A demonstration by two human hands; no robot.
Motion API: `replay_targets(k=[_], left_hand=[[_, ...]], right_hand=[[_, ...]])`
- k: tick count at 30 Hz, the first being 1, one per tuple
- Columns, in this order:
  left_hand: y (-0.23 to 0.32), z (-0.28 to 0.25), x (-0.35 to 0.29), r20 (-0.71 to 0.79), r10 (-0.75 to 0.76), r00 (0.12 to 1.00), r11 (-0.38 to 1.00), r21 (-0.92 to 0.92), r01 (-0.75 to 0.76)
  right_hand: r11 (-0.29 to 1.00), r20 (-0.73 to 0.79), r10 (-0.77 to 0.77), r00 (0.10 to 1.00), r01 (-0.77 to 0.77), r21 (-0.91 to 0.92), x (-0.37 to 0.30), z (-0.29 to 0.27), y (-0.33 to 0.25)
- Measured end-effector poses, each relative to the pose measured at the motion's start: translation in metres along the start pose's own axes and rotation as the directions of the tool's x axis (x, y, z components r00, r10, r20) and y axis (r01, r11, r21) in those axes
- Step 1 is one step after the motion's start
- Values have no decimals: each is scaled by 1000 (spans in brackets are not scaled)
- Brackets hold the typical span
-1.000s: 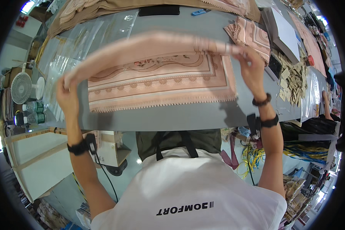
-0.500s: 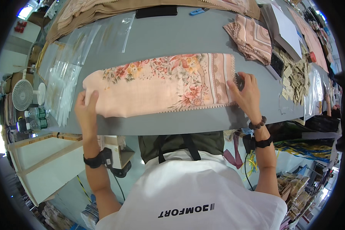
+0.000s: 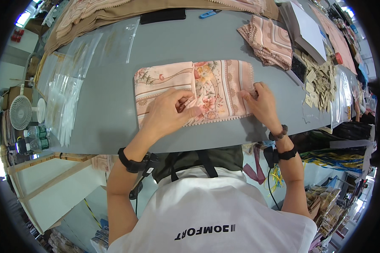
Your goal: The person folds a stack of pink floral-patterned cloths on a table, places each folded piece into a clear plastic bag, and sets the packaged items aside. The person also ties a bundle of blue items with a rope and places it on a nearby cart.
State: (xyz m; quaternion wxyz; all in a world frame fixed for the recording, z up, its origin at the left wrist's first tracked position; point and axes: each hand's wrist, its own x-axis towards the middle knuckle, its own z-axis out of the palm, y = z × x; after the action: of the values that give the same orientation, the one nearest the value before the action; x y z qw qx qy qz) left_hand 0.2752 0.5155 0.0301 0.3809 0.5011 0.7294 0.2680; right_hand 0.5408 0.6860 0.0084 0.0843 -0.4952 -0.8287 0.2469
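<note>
A pink floral cloth (image 3: 223,84) with a small scalloped trim lies on the grey table before me. Its left part is folded over toward the right, so the turned end stops near the cloth's middle. My left hand (image 3: 166,111) is on that folded part, its curled fingers and thumb closing on the turned end's edge. At the right edge, my right hand (image 3: 261,103) grips the cloth, thumb on top and fingers bent at the rim. The fingertips of the right hand are partly hidden.
A stack of folded pink cloths (image 3: 270,44), a white paper stack (image 3: 306,36) and a heap of small tags (image 3: 318,84) sit at the right. Clear plastic bags (image 3: 65,101) lie left. A black flat object (image 3: 162,16) and a blue cutter (image 3: 209,14) are at the back.
My left hand has carried the cloth's left end over to the right, folding it onto the rest. My right hand stays at the right edge.
</note>
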Motion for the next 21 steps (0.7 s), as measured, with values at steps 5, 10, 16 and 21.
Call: replay_targets(k=[5,10,16,21], left_hand=[[-18,21,20,-263,514,817,782,536,-319],[-42,8,4,-377,431,820,896,283,-341],[-69,-40,-37,-558,-174,811,984,-120,128],[-82,-32,-35,-645,32,763,977,183,114]], right_hand=[[633,-56,-33,998,64,771,0,-7,-46],[642,-21,-343,939,251,724,1,1,-121],[601,354,-736,577,316,734,2,55,-170],[825,-93,-501,860,507,249,15,61,-145]])
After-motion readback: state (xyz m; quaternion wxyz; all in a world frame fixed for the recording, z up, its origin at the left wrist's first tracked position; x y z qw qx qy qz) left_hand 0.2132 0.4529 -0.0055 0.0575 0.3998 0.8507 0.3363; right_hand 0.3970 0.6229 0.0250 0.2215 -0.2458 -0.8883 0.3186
